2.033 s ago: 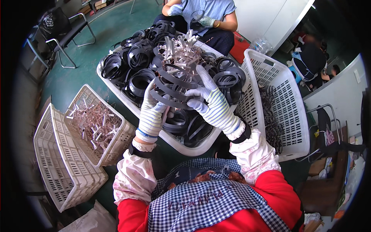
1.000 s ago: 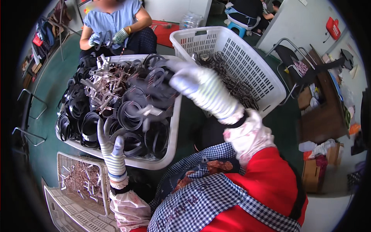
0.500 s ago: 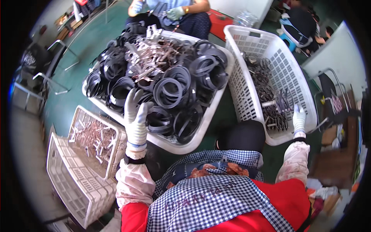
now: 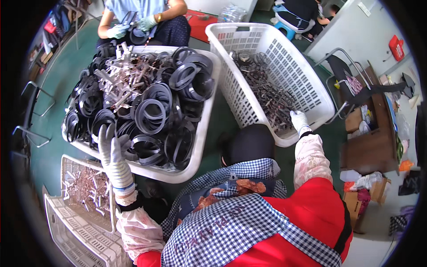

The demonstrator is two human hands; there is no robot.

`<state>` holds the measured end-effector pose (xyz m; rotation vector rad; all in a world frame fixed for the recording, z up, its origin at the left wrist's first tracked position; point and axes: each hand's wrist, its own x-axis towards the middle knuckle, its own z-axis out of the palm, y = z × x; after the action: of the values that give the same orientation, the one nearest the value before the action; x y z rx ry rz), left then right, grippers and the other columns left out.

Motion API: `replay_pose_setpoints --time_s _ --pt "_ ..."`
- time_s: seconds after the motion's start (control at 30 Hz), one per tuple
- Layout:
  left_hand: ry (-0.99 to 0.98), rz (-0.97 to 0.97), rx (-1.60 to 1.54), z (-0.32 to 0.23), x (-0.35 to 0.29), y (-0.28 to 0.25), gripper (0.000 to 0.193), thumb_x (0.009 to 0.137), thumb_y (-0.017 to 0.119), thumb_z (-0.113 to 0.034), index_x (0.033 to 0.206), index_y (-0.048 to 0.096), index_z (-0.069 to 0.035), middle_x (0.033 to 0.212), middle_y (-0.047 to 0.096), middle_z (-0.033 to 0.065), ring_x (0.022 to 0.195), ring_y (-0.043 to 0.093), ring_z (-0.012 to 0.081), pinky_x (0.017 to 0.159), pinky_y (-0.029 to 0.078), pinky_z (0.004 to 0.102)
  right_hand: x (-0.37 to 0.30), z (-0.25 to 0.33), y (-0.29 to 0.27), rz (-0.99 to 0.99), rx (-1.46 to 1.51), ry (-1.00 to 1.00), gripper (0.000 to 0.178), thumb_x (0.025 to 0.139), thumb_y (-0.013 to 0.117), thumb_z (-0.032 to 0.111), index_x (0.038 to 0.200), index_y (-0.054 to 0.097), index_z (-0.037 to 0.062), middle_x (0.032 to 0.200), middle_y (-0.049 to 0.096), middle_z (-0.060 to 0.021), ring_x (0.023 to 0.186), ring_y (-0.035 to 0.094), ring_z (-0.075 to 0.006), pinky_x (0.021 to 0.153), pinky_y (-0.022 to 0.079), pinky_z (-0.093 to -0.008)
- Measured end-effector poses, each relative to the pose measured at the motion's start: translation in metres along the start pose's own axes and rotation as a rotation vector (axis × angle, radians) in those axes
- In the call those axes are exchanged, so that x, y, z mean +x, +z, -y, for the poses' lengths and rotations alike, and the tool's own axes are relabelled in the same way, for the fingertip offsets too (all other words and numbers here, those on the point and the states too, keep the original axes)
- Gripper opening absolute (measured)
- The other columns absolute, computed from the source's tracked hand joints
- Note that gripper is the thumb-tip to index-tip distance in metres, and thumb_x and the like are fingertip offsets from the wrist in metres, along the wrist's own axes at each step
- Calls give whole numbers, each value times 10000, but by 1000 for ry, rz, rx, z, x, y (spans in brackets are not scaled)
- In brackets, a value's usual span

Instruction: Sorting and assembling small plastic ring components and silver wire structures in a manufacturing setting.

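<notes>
While the left hand [image 4: 114,158] stands at the near left edge of the white tub [image 4: 175,177], its grip is wide, with fingers and thumb spread; whether it touches the coils behind it I cannot tell. Well to the right of the tub, the right hand [image 4: 300,122] reaches into the near end of a deep slotted crate [image 4: 307,82], its fingertips at the dark pieces [image 4: 264,86] piled there. That grip looks narrow, though whether it holds a piece cannot be told. Black coiled bands [image 4: 150,115] fill the tub around a heap of silver tubes and coppery wire [image 4: 122,80] left of its middle. Just off the tub's near left side sits a smaller crate [image 4: 89,224] with similar tubes and coppery strands [image 4: 89,189], and another pale crate [image 4: 80,238] lies beside it, farther from the tub. Beyond the tub's far edge, a co-worker [image 4: 149,9] in light blue holds a dark band [image 4: 138,36] with both gloved hands.
</notes>
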<state>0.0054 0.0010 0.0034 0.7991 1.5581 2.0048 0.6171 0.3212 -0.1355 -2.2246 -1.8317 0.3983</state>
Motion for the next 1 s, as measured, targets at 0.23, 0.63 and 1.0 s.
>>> replay_pose_setpoints --time_s 0.23,0.63,1.0 --pt "50 156 -24 -54 -11 38 587 1018 557 -193 1557 352 -81 1442 539 174 918 674 130 721 547 214 7 15 2 162 -346 -50 518 933 619 429 1224 672 4 1244 651 -268 1166 615 -438 1014 475 -477" --pt "-194 23 -296 45 38 11 533 1012 620 -136 1508 431 -84 1330 604 103 887 695 145 769 573 283 -150 510 -23 -75 336 -1285 379 963 661 227 1311 639 78 1058 740 -161 978 700 -358 873 535 -429" --pt "-224 -7 -286 39 43 -10 530 1007 635 -165 1498 447 -90 1319 611 83 884 674 125 764 562 269 -157 640 -45 -405 342 -1046 343 978 624 430 1105 721 126 941 749 -147 870 727 -328 790 561 -441"
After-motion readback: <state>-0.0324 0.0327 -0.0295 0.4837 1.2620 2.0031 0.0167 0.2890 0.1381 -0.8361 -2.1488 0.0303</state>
